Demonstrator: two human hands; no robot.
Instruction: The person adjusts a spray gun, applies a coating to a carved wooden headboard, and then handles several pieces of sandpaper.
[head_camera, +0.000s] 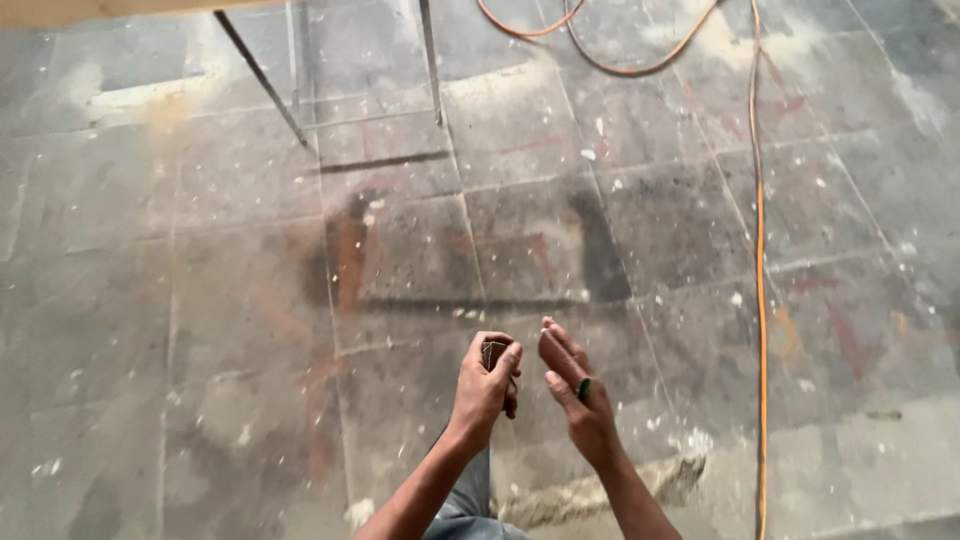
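Table legs: two thin dark metal table legs stood at upper left, under a pale wooden edge.
Floor: grey, paint-stained stone-tile floor lay wide and bare around both hands.
Left hand: left hand was raised at centre, fingers curled and pinching a small dark flat folded piece.
Piece: it sat at the fingertips, long axis pointing away from the body; its material could not be told.
Right hand: right hand was spread flat, palm toward the left, just beside it, wearing a green ring.
Cable: thin orange cable ran lengthwise along the right.
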